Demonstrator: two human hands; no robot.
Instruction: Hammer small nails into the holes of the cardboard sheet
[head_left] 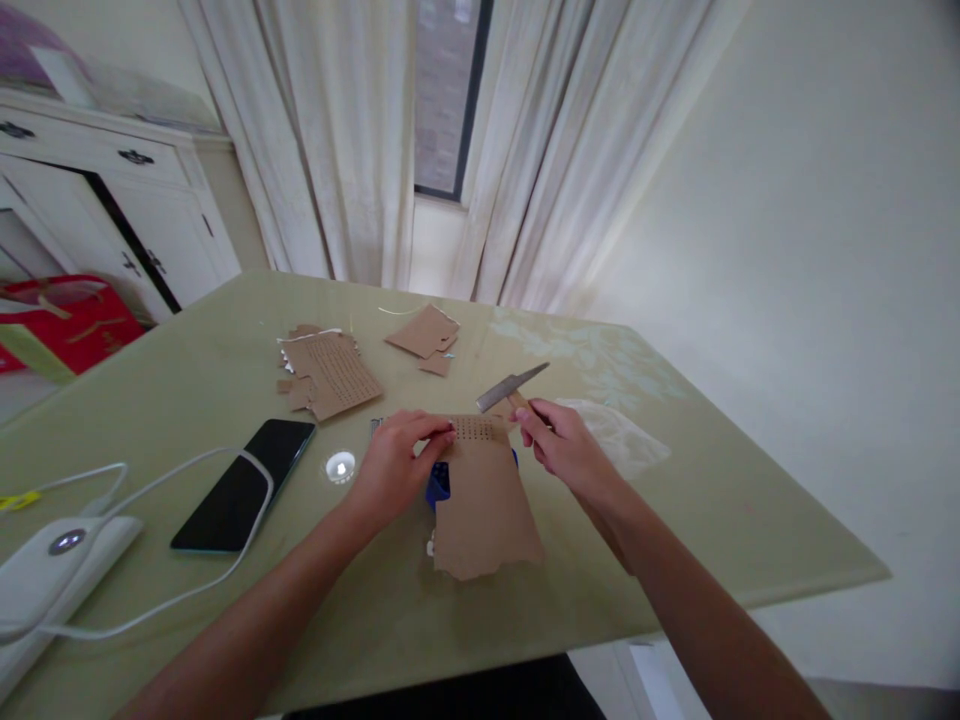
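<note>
No brand or readable writing shows on anything in front of you; the only marks are rows of small punched dots along the top of the cardboard sheet (484,495) and on the larger cardboard piece (332,373) farther back.

Your left hand (394,468) lies on the top left corner of the cardboard sheet, fingers curled narrow and pressing it down. Your right hand (568,445) is closed around the wooden handle of a metal-bladed tool (511,387), whose blade points up and away toward the far right corner, just above the sheet's top right corner. The sheet lies near the middle of the tabletop (712,500), a little toward the near edge, on top of a blue object (438,482) that peeks out at its left side.

The tabletop is pale green and glossy, with a faint pattern toward the far right corner. Behind it hang cream curtains (337,140) around a narrow window, a white cabinet (112,190) stands at the left, and a plain wall runs along the right.

Toward the left edge lie a black phone (244,485), a white cable (187,530) looping over it, and a white device (45,580) at the near left corner. A small round light (340,467) sits between phone and left hand. More cardboard scraps (426,335) lie near the far edge. The right half of the tabletop, out to the right edge and near right corner, holds only a clear plastic bag (622,435).
</note>
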